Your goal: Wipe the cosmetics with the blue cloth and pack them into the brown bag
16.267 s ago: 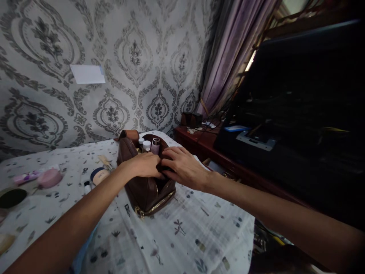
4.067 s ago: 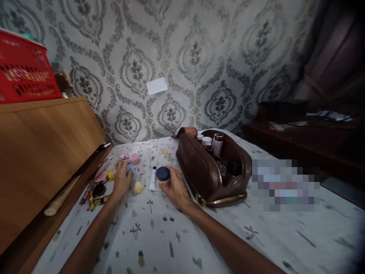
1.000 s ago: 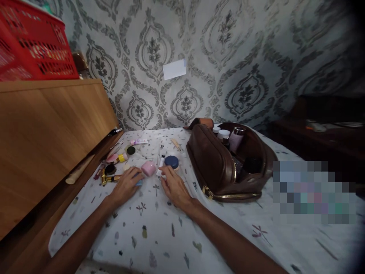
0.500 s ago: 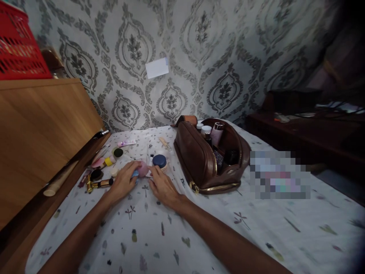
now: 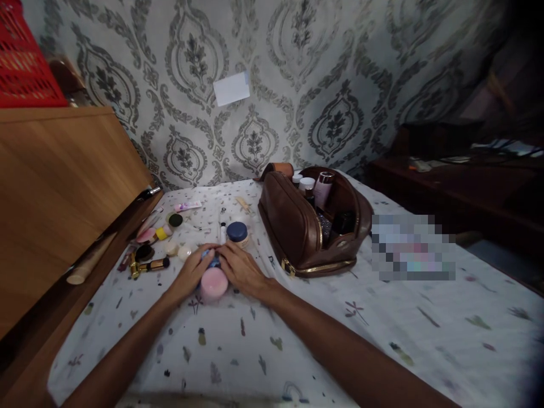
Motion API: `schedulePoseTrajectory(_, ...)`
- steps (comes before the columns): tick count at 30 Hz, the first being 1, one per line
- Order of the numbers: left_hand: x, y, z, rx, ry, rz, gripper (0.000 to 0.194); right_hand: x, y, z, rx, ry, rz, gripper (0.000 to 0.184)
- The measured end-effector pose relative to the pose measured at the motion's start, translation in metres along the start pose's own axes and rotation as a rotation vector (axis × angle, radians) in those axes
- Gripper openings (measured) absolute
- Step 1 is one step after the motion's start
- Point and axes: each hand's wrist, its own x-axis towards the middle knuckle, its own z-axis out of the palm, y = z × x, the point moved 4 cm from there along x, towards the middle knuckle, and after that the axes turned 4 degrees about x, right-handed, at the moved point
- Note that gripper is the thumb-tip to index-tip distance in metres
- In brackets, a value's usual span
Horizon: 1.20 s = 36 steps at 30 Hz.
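Note:
My left hand (image 5: 190, 275) and my right hand (image 5: 240, 270) are cupped together around a round pink jar (image 5: 213, 285) and a small blue item (image 5: 211, 258) on the patterned bedsheet (image 5: 331, 334). The fingers of both hands curl against these two things. Just behind my hands stands a jar with a dark blue lid (image 5: 237, 232). To the right an open brown leather toiletry bag (image 5: 306, 226) holds bottles, among them a pink one (image 5: 324, 190).
Small cosmetics lie scattered at the left: a gold lipstick (image 5: 148, 265), a white tube (image 5: 222, 232), a pink tube (image 5: 187, 206), round pots. A wooden headboard (image 5: 55, 187) rises at the left with a red crate (image 5: 23, 68) on top. A dark cabinet (image 5: 459, 181) stands at right.
Both hands drew the pink jar and the blue item toward me, away from the blue-lidded jar. The view shifted slightly.

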Motion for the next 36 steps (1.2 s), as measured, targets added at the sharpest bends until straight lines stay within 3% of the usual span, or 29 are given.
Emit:
schedulePoseTrajectory(4,-0.011,-0.001,0.013,0.040,0.005,0.030,0.039,0.002,-0.003,-0.001,0.009,0.002,-0.001,0.026)
schedulePoseTrajectory(10,-0.011,-0.004,-0.002,-0.005,0.097,-0.011,0.040,0.000,-0.005,-0.012,0.218,0.055,0.081,0.036)
schedulePoseTrajectory(13,-0.014,-0.003,-0.013,-0.084,0.227,-0.095,0.041,-0.011,-0.005,-0.013,0.313,-0.042,0.108,0.033)
schedulePoseTrajectory(15,-0.020,0.000,-0.017,-0.122,0.284,-0.119,0.042,-0.019,-0.006,-0.010,0.263,-0.117,0.083,0.053)
schedulePoseTrajectory(17,-0.027,0.008,-0.014,-0.108,0.229,-0.057,0.044,-0.026,-0.007,-0.005,0.175,-0.163,0.048,0.064)
schedulePoseTrajectory(21,-0.048,0.029,0.008,0.152,-0.104,0.252,0.046,-0.028,-0.008,0.003,0.104,-0.172,0.053,0.055)
schedulePoseTrajectory(23,-0.054,0.030,0.014,0.263,-0.165,0.289,0.047,-0.027,-0.008,0.004,0.100,-0.159,0.059,0.052)
schedulePoseTrajectory(31,-0.040,0.008,0.006,-0.015,-0.168,-0.059,0.048,-0.029,-0.010,0.001,0.166,-0.150,-0.006,0.039)
schedulePoseTrajectory(36,-0.045,0.002,-0.004,-0.098,-0.193,-0.146,0.050,-0.030,-0.013,0.000,0.228,-0.157,-0.001,0.040)
